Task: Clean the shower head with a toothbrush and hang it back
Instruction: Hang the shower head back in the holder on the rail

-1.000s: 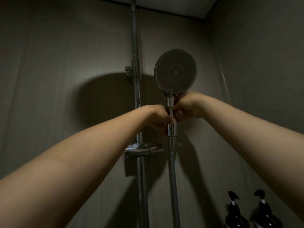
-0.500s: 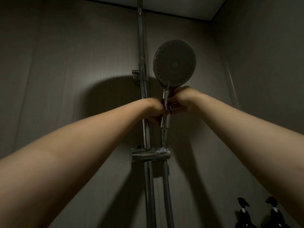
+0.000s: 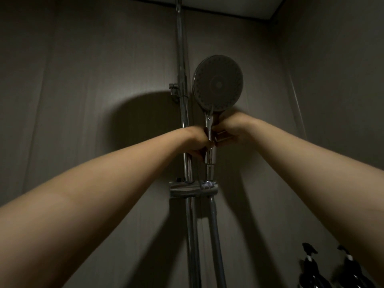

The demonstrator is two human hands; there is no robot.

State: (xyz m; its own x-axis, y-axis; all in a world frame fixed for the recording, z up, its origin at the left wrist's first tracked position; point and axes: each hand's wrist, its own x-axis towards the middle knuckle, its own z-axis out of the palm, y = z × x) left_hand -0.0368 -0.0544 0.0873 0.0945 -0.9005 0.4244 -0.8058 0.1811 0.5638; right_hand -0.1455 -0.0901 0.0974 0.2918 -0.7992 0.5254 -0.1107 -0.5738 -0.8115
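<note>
The round grey shower head (image 3: 218, 84) stands upright just right of the chrome riser rail (image 3: 182, 59), its spray face turned toward me. Both my hands meet at its chrome handle (image 3: 208, 123). My left hand (image 3: 197, 142) wraps the handle from the left, beside the rail. My right hand (image 3: 232, 129) grips it from the right, just under the head. A small chrome piece shows between the two hands. Below them the handle's end (image 3: 209, 163) hangs a little above the chrome slider bracket (image 3: 193, 189), and the hose (image 3: 216, 235) drops from there. No toothbrush is visible.
A small chrome clip (image 3: 174, 90) sits on the rail left of the head. Two dark pump bottles (image 3: 311, 267) stand at the bottom right by the side wall. The grey back wall carries my shadow; the light is dim.
The shower head and both hands have risen along the rail, away from the slider bracket. My view has tilted up and shifted, so the rail and bracket sit further right and lower.
</note>
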